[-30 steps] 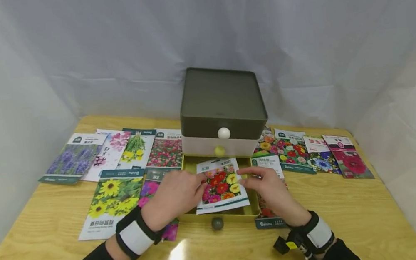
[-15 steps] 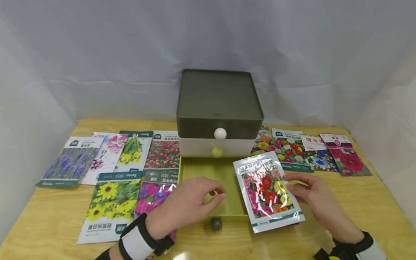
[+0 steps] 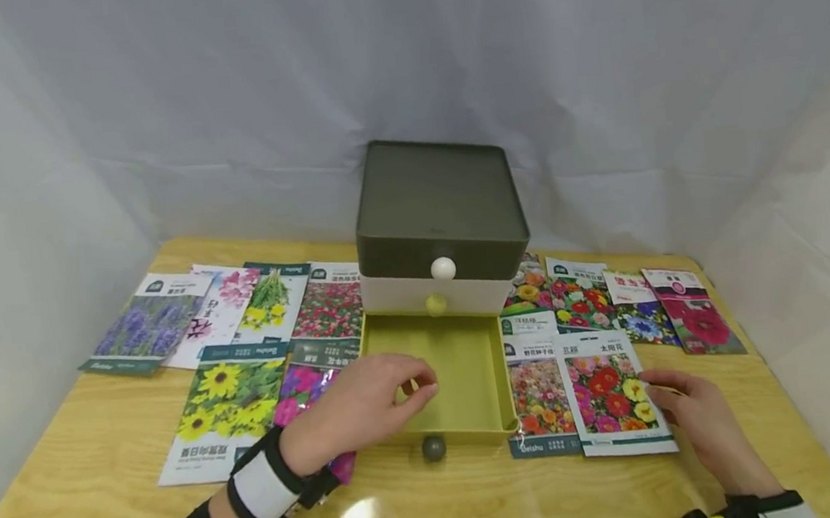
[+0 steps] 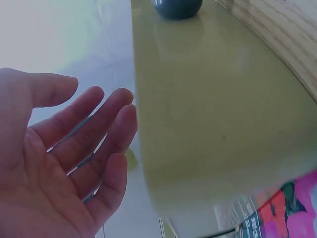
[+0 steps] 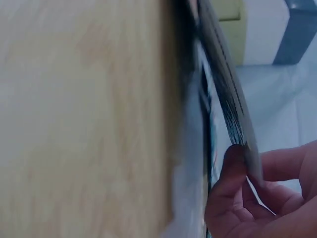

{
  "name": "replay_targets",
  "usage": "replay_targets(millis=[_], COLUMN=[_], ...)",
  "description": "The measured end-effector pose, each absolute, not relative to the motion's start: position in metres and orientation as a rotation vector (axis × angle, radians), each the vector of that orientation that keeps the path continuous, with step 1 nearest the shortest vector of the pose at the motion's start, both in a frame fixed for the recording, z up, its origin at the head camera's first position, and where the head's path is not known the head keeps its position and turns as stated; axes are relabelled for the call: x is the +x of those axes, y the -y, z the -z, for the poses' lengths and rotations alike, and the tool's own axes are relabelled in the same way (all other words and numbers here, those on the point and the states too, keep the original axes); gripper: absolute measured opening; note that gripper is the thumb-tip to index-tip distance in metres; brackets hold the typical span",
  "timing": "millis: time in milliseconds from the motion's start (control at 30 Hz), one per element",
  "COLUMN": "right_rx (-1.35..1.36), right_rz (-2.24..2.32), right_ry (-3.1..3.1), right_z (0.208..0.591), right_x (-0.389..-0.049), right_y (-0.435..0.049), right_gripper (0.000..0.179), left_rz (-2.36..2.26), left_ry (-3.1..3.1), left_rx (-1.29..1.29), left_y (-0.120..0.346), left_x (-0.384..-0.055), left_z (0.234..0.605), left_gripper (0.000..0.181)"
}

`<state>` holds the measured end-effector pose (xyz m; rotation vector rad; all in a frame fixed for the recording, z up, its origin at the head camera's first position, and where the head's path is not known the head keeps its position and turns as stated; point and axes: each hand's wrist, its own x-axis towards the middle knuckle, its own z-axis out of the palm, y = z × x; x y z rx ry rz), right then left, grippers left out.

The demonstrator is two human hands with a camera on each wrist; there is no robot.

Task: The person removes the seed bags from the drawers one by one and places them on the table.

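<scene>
My right hand (image 3: 701,423) pinches the right edge of a seed packet (image 3: 611,394) printed with red, yellow and pink flowers. In the right wrist view, thumb and fingers grip the packet (image 5: 233,94) at its edge, seen side-on close to the table. It lies beside another seed packet with small orange and pink blooms (image 3: 540,389). My left hand (image 3: 362,406) hovers over the left side of the pulled-out yellow-green drawer (image 3: 463,371), holding nothing. The left wrist view shows that hand's fingers (image 4: 81,134) loosely bent beside the drawer's front (image 4: 213,109).
A small drawer cabinet (image 3: 439,198) with a dark top stands at the back, above the open drawer. Sunflower (image 3: 226,402), lavender (image 3: 144,327) and other seed packets lie on the left. More packets, one with a magenta flower (image 3: 702,319), lie at the back right.
The red-and-yellow flower packet has left the drawer and moved right with my right hand, down towards the table. My left hand has let go of it and stays over the drawer.
</scene>
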<state>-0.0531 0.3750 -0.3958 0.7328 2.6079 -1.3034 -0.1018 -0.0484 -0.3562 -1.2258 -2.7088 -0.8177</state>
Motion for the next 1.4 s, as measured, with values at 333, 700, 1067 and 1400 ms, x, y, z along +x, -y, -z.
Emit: replay_targets(millis=[333,700,1067,1400], right_rx=[0.374,-0.290,-1.174,-1.323], right_rz=[0.382,0.543,0.479,0.214], right_ry=[-2.974,-3.124,-2.764,-3.020], right_z=[0.380,0.365,0.374,0.395], right_x=[-0.045,-0.041,-0.030,-0.033], right_y=[-0.367,-0.274,-0.176,-0.142], right_gripper=[0.042,0.014,0.026,0.024], left_rz=[0.812,0.796,0.813,0.902], left_ry=[2.708,1.999,2.036,2.031], left_rx=[-1.044,-0.871,-0.895,-0.902], left_y=[0.064,0.078,0.071,0.066], left_x=[-0.112,-0.157,-0.198,-0.203], left_z=[0.356,0.324,0.320,0.327], left_gripper=[0.017,0.026,0.036,0.032])
